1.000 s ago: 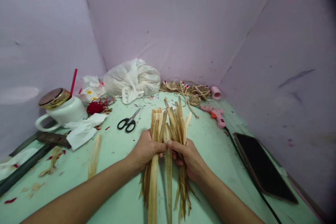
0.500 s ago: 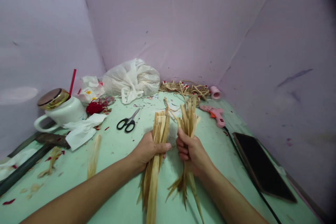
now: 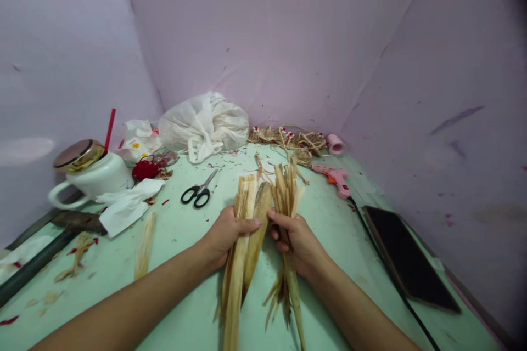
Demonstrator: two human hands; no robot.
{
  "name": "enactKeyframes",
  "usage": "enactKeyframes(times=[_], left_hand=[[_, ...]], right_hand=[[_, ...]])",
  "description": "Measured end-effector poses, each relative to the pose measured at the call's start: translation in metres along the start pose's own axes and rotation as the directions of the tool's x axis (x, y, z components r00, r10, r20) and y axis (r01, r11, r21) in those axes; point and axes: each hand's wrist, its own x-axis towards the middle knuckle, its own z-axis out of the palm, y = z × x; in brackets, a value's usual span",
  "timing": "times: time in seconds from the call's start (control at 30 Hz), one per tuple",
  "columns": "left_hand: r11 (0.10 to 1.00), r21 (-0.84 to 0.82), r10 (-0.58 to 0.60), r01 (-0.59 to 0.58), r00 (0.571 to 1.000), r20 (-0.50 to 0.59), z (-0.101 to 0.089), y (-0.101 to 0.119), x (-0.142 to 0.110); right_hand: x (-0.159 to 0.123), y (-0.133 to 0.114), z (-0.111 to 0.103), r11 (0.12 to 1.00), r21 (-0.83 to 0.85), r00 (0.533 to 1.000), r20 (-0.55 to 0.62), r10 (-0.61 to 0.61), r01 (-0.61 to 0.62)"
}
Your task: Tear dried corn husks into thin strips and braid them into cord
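Note:
My left hand (image 3: pixel 228 235) is closed round a bundle of dried, straw-coloured leaf strips (image 3: pixel 234 290), its thumb lying across the front. A broader strip (image 3: pixel 260 214) leans out on the right side of that bundle. My right hand (image 3: pixel 298 238) grips a second bundle of dried strips (image 3: pixel 288 189), whose frayed ends hang below the fist. Its thumb and forefinger reach the edge of the broader strip; whether they pinch it I cannot tell. Both bundles stand roughly upright over the pale green table (image 3: pixel 185 307).
Black-handled scissors (image 3: pixel 200 192) lie beyond my left hand. A white mug (image 3: pixel 102 178), tissue (image 3: pixel 123 203) and hammer (image 3: pixel 78 222) are at left. A pink glue gun (image 3: pixel 335 175) and dark tablet-like slab (image 3: pixel 409 258) lie at right. A plastic bag (image 3: pixel 209 126) and braided cord (image 3: pixel 288 140) sit behind.
My right hand first moved away to the right with its bundle, then came back towards the left one. A broader strip now shows beside the left bundle.

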Motion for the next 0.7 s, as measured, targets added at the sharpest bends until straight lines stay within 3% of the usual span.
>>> enactKeyframes(times=[0.3,0.5,0.6,0.7], left_hand=[[0.997,-0.075,0.000,0.006,0.996,0.085,0.0009,0.0015,0.0007],[0.995,-0.089,-0.058,0.048,0.992,-0.111,-0.0021,0.0054,0.0038],[0.996,-0.069,-0.056,0.048,0.991,-0.124,-0.0045,0.0052,0.0062],[0.998,-0.043,-0.051,0.046,0.991,-0.124,-0.0066,0.0035,0.0077]], right_hand=[[-0.0016,0.0035,-0.0005,0.997,-0.055,0.999,0.032,-0.043,0.045],[0.0028,0.0024,-0.0033,0.999,-0.018,0.999,-0.008,-0.040,0.040],[0.0049,0.0019,-0.0053,1.000,0.024,1.000,-0.004,-0.006,0.006],[0.0031,0.0008,-0.0041,0.998,0.057,0.996,0.085,0.017,-0.022]])
